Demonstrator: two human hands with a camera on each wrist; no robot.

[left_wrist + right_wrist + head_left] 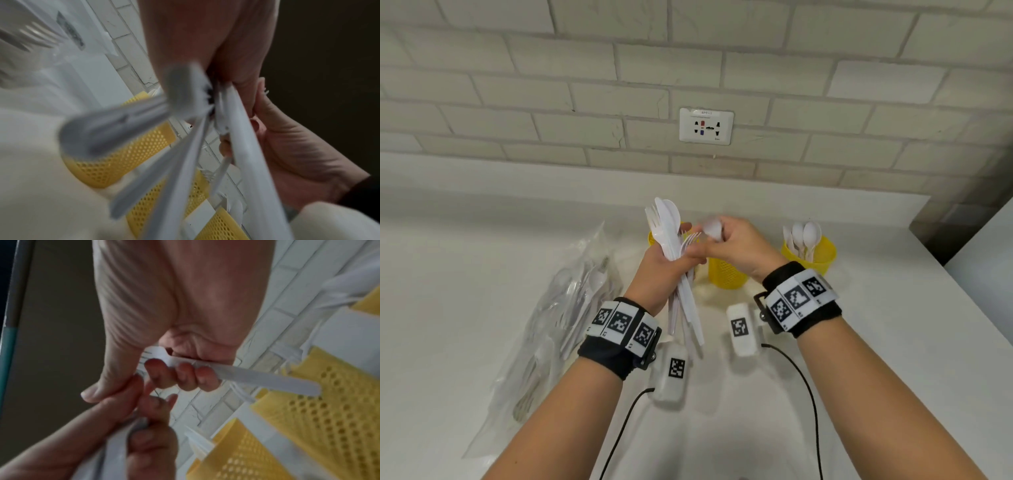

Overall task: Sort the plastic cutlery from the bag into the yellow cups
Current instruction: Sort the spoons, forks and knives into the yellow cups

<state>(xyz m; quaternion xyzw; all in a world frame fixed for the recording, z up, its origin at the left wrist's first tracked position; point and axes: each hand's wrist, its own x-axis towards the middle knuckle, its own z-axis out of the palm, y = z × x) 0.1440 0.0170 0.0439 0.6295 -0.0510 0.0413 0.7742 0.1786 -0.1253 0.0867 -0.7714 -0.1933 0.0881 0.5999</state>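
Gripped in the left hand (pixel 664 270) is a fanned bundle of white plastic forks, knives and spoons (pixel 671 233), heads up and handles hanging below the fist, probably so single pieces can be drawn from the top. The right hand (pixel 736 246) curls three fingers round one white plastic utensil (pixel 246 376), its handle pointing toward the cups, while thumb and forefinger work at the bundle; the head view suggests a spoon, the right wrist view tines, so its type is uncertain.

Three yellow perforated plastic cups stand just beyond the hands: the right cup (pixel 822 253) holds spoons, the middle cup (pixel 726 274) sits directly under the hands, and the left cup (pixel 652 238) is mostly hidden. The clear plastic bag (pixel 558 308), with cutlery left inside, lies on the white countertop (pixel 893 342) to the left. Open counter lies right of the cups up to the edge.
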